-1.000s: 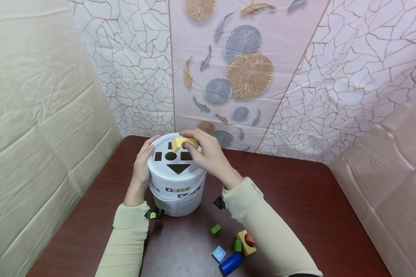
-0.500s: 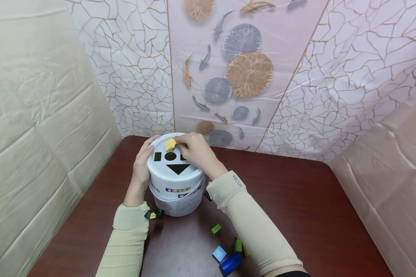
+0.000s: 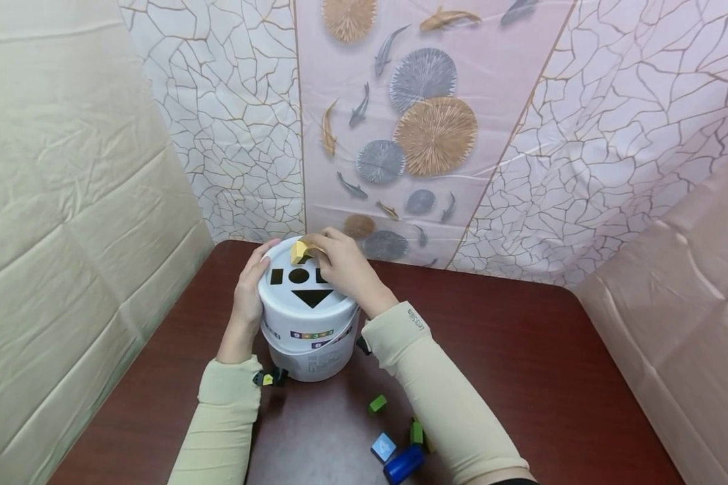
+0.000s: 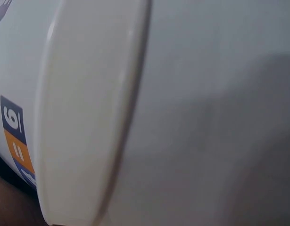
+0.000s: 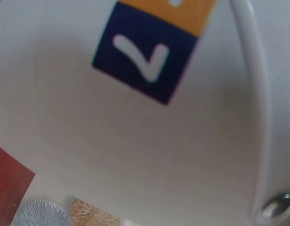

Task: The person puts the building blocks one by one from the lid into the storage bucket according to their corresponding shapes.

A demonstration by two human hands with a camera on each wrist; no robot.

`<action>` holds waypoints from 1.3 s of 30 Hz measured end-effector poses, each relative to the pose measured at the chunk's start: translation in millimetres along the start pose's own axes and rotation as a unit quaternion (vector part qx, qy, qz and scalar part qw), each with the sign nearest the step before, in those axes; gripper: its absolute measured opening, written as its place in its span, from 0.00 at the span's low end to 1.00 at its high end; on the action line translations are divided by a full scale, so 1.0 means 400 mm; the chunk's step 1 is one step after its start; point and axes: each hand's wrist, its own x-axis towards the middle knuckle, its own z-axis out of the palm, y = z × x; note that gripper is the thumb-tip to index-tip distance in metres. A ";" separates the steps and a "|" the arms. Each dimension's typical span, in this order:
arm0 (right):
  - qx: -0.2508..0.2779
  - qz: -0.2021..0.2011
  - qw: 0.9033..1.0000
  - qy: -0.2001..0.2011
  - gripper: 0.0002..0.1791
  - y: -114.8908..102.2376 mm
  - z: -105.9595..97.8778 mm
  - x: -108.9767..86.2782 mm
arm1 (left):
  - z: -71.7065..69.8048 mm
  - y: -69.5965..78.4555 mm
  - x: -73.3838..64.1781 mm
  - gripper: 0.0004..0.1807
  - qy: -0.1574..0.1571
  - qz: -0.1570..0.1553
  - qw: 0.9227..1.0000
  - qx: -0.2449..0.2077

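A white lidded bucket [image 3: 309, 360] stands on the table, its lid [image 3: 276, 293] cut with dark shaped holes, among them a circle, a triangle and a rectangle. My left hand [image 3: 247, 293] rests against the bucket's left side, fingers reaching up along the lid's rim. With thumb and fingers my right hand [image 3: 342, 266] pinches a yellow arch block [image 3: 299, 252] over the far part of the lid, at the far hole. Part of the block is hidden behind the fingers. Both wrist views show mostly the bucket's white wall [image 4: 206, 56] [image 5: 135, 141] with printed number labels.
On the dark red table [image 3: 522, 364], near the front, lie a green block [image 3: 377, 404], a light blue cube [image 3: 383, 446], a blue cylinder [image 3: 404, 464] and another green block [image 3: 416, 433]. The right sleeve [image 3: 449, 397] partly covers a yellow block there. A patterned curtain [image 3: 418, 222] hangs behind.
My right hand has moved left and turned over the lid, bringing the yellow arch block to the far hole; in the last half second the block has tilted slightly. The left hand stays put.
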 end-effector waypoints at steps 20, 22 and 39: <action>-0.035 0.034 0.999 -0.012 0.23 -0.006 -0.002 0.001 | -0.001 -0.004 0.004 0.26 -0.001 0.009 1.000 0.003; -0.045 0.036 0.998 -0.011 0.21 -0.007 -0.002 0.001 | -0.001 -0.004 0.005 0.26 -0.003 0.011 1.000 -0.001; -0.029 0.048 0.998 0.002 0.13 -0.004 -0.004 0.000 | -0.001 -0.003 0.002 0.26 -0.001 0.008 1.000 -0.001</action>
